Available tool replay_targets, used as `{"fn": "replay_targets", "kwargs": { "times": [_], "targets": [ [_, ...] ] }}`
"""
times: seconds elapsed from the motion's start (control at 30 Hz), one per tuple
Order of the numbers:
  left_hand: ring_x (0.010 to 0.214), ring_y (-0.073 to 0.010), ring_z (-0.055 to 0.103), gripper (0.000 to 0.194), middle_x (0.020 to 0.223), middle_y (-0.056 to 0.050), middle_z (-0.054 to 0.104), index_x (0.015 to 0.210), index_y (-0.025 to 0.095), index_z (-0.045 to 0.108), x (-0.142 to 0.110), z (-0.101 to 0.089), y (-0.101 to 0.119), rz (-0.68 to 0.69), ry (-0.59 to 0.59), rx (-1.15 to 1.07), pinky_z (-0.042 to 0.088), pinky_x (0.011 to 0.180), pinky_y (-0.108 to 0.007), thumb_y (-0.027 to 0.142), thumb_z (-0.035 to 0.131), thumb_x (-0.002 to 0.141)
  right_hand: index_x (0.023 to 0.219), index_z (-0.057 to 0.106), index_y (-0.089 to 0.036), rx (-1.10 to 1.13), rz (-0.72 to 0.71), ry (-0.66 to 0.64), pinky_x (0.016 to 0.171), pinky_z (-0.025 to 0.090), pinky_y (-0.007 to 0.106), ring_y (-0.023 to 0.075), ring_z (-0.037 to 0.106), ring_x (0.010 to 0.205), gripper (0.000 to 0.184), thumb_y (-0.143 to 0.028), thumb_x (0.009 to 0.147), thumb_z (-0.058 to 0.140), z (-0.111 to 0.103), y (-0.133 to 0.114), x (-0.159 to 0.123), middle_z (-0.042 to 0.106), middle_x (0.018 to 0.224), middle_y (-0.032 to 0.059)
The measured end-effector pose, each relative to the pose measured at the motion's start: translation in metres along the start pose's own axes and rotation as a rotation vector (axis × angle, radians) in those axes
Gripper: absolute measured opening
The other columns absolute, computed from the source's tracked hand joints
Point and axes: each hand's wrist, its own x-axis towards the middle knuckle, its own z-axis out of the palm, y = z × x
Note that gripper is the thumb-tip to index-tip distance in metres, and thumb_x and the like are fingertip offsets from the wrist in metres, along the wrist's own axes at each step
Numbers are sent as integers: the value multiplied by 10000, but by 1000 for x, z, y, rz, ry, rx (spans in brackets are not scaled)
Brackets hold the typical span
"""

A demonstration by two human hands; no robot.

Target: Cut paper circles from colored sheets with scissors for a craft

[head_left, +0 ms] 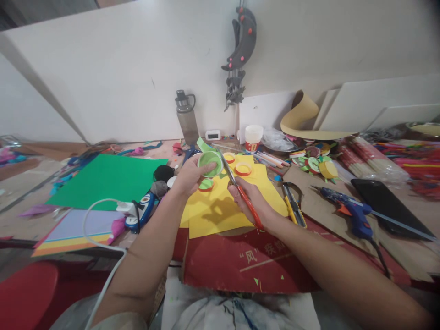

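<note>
My left hand (192, 176) grips a round light green paper piece (210, 164) with a pale rim, thumb pressed on its face. A strip of the same green paper (205, 145) sticks up from its top edge. In my right hand (252, 201) are red-handled scissors (244, 198), their blades pointing up and left beside the green piece. Whether the blades touch the paper I cannot tell. Beneath both hands lie yellow paper sheets (220, 215). On these are orange-rimmed rings (244, 169) and a similar ring with green inside (206, 184).
To the right lie a yellow utility knife (294, 206), a blue glue gun (357, 215) and a black phone (392, 206). A green sheet (110, 181) and a white cable (103, 247) are at left. A grey bottle (187, 120) and paper cup (253, 137) stand behind.
</note>
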Motion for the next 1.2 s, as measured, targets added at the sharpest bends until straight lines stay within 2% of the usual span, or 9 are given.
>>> {"fn": "replay_targets", "kwargs": {
  "times": [0.2, 0.37, 0.43, 0.6, 0.77, 1.0, 1.2],
  "targets": [
    [661, -123, 664, 506, 768, -25, 748, 839, 133, 779, 2, -2, 0, -20, 10, -33, 543, 637, -223, 237, 1063, 434, 880, 484, -241, 12, 7, -2, 532, 290, 261, 121, 370, 569, 652, -893, 887, 481, 1, 2, 0, 392, 647, -53],
    [705, -113, 678, 494, 820, -9, 747, 860, 147, 749, 1, 10, -14, 27, 215, -187, 563, 691, -223, 282, 1043, 487, 867, 486, -244, 15, 16, 23, 540, 306, 263, 123, 391, 567, 632, -876, 885, 497, 2, 3, 1, 417, 634, -52],
    [742, -122, 696, 502, 851, 0, 748, 895, 164, 736, 1, 15, -20, 32, 254, -207, 568, 691, -229, 319, 1036, 523, 868, 488, -245, 12, 16, 36, 544, 309, 267, 124, 390, 558, 625, -870, 881, 505, 2, 2, 2, 412, 614, -58],
    [824, -169, 740, 611, 793, 16, 728, 901, 174, 713, 1, 15, -21, 56, 208, -152, 591, 726, -251, 327, 1072, 430, 847, 492, -242, -43, -44, 36, 563, 299, 282, 122, 393, 566, 599, -838, 898, 504, -1, -2, 3, 424, 625, -56],
    [921, -218, 766, 582, 746, 4, 722, 839, 159, 707, 2, 15, -20, 31, 203, -135, 611, 767, -269, 295, 1073, 408, 875, 489, -245, -11, -39, 13, 586, 325, 298, 140, 407, 600, 584, -828, 905, 494, -2, -4, 3, 439, 658, -47],
    [937, -232, 766, 575, 782, -18, 750, 800, 160, 706, 0, 17, -18, 23, 172, -141, 619, 785, -286, 261, 1073, 369, 900, 487, -248, -20, -34, 5, 599, 317, 303, 145, 398, 601, 599, -848, 892, 478, -3, -7, 2, 425, 639, -54],
    [957, -236, 770, 549, 801, -24, 763, 803, 155, 713, 1, 14, -16, 15, 152, -124, 615, 799, -283, 252, 1069, 396, 863, 466, -247, -58, -14, 33, 583, 292, 292, 131, 394, 584, 629, -876, 882, 450, -2, -7, 1, 438, 621, -52]
  ]
}}
